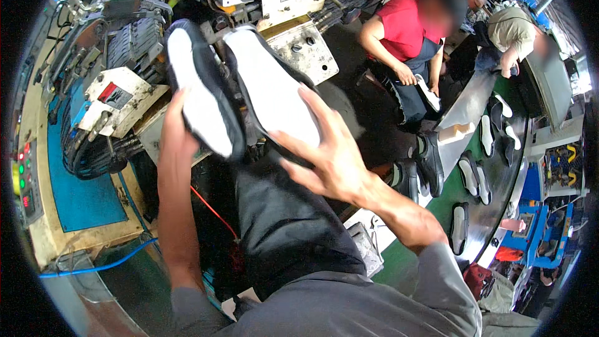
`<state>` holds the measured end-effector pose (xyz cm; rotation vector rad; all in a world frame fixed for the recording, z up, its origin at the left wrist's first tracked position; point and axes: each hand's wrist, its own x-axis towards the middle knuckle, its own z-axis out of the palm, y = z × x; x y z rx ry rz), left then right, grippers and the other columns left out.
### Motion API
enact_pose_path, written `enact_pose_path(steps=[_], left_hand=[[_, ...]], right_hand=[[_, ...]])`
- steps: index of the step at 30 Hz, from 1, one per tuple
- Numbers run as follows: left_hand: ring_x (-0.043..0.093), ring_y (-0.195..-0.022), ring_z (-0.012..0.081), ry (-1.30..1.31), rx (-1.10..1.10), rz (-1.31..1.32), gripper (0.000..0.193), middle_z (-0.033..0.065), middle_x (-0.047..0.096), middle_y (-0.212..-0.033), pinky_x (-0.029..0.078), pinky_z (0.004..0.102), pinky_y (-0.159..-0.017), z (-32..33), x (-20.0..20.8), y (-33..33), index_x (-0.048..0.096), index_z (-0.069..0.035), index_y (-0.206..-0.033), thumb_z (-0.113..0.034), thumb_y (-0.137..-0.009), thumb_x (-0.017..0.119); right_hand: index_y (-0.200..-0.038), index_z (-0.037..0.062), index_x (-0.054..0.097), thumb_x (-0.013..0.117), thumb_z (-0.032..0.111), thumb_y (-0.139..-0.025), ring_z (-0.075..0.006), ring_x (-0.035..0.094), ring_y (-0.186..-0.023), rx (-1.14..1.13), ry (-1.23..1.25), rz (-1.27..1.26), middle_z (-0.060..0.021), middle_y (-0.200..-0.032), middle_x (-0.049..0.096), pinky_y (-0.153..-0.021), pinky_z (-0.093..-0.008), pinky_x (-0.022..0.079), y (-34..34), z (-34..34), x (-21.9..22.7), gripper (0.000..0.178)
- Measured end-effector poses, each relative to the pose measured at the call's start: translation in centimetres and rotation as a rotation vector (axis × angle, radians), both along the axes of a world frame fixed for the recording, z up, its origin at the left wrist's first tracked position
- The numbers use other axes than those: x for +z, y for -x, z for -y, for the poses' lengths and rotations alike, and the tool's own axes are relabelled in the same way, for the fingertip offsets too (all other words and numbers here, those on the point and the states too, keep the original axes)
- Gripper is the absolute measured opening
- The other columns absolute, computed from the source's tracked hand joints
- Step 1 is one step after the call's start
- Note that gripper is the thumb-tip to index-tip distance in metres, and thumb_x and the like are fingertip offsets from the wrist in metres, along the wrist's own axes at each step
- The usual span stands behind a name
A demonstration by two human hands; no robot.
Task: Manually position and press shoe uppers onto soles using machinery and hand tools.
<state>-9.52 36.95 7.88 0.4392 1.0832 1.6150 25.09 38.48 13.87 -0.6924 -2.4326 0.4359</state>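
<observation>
Two black shoes with white undersides are side by side in front of me, undersides turned up. My left hand (180, 126) is closed around the side of the left shoe (198, 93), its fingers mostly hidden behind it. Over the near end of the right shoe (274, 90) lies my right hand (327, 156), fingers spread along its edge and white underside, gripping it. The far ends of both shoes are close to the dark metal parts of a machine (134, 43).
White machine plates (115, 101) and hoses flank the shoes. A control panel (26, 181) with lit buttons stands at far left. At right, a conveyor (446, 212) carries several shoes. Beyond, a person in red (399, 31) holds a shoe, and another person (511, 34) leans over.
</observation>
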Motion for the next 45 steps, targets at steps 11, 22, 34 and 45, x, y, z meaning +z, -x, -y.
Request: enact_pose_path(steps=[11,22,34,45], left_hand=[[0.068,-0.123,0.0468,0.066,0.131,0.446,0.096,0.0307,0.064,-0.141,0.055,0.0609,-0.106,24.6,-8.5,-9.7,0.043,0.001,-0.159,-0.077,-0.103,0.045],[0.069,-0.105,0.027,0.419,0.205,0.309,0.057,0.0106,0.071,-0.119,0.058,0.042,-0.094,27.9,-17.6,-10.8,0.062,-0.005,-0.141,-0.053,-0.11,0.055],[0.059,-0.134,0.0339,0.603,0.143,0.292,0.074,0.0144,0.058,-0.149,0.048,0.0492,-0.114,26.1,-16.0,-10.4,0.038,-0.013,-0.166,-0.053,-0.107,0.055],[0.063,-0.13,0.028,0.39,0.106,0.302,0.06,0.0116,0.061,-0.146,0.051,0.044,-0.111,26.5,-18.0,-10.3,0.042,-0.012,-0.165,-0.043,-0.113,0.047]], right_hand=[[-0.144,0.029,0.071,0.084,0.028,-0.088,-0.0591,0.049,-0.135,-0.029,0.013,-0.17,-0.0348,-0.17,0.021,-0.115,-0.0596,0.049,14.6,-7.1,-6.2,0.058],[-0.158,0.0255,0.056,0.089,0.026,-0.083,-0.058,0.037,-0.151,-0.037,0.066,0.061,-0.0373,-0.171,0.019,-0.123,-0.0585,0.041,15.6,-5.4,-6.6,0.082],[-0.15,0.0,0.049,0.081,0.028,-0.088,-0.0471,0.063,-0.133,-0.072,0.927,-0.26,-0.0297,-0.142,0.065,-0.112,-0.0484,0.05,17.1,-8.9,-24.8,0.075],[-0.146,-0.0056,0.059,0.069,0.004,-0.084,-0.0446,0.05,-0.15,-0.031,0.152,-0.318,-0.0284,-0.158,0.054,-0.126,-0.0513,0.039,8.9,-6.3,-14.0,0.064]])
